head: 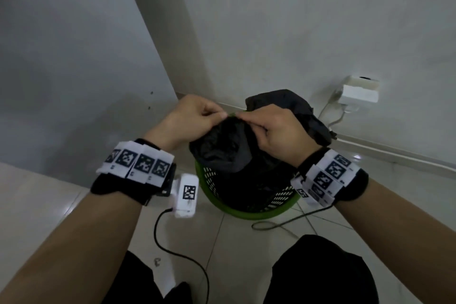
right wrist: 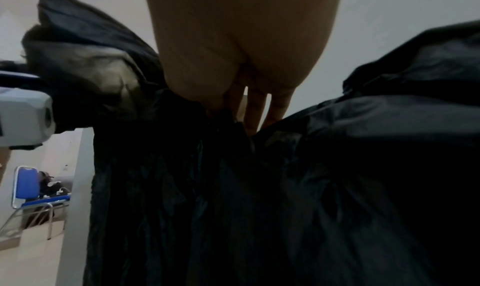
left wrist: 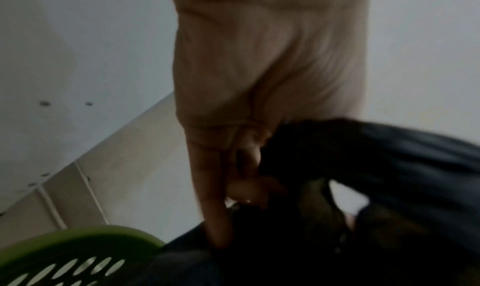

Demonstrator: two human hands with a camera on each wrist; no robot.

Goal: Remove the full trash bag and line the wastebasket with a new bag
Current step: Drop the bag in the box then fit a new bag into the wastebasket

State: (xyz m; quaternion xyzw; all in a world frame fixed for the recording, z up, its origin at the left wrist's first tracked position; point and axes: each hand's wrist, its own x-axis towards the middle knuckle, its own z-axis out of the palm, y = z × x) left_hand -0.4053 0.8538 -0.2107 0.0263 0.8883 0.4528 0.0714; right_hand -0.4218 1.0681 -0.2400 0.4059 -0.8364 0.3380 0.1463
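The black trash bag hung down into the green wastebasket, which stood on the tiled floor near the corner of two pale walls. Both hands met above the basket's far rim, each pinching the bag's top edge between thumb and fingertips: the left hand from the left, the right hand from the right, their fingertips almost touching. The other fingers of both were curled. More black plastic was bunched up behind the right hand, on the basket's far side toward the wall; whether it was part of the same bag could not be told. A white box sat low on the wall to the right, with a cable running down from it. In the right wrist view, a blue chair stood far off.
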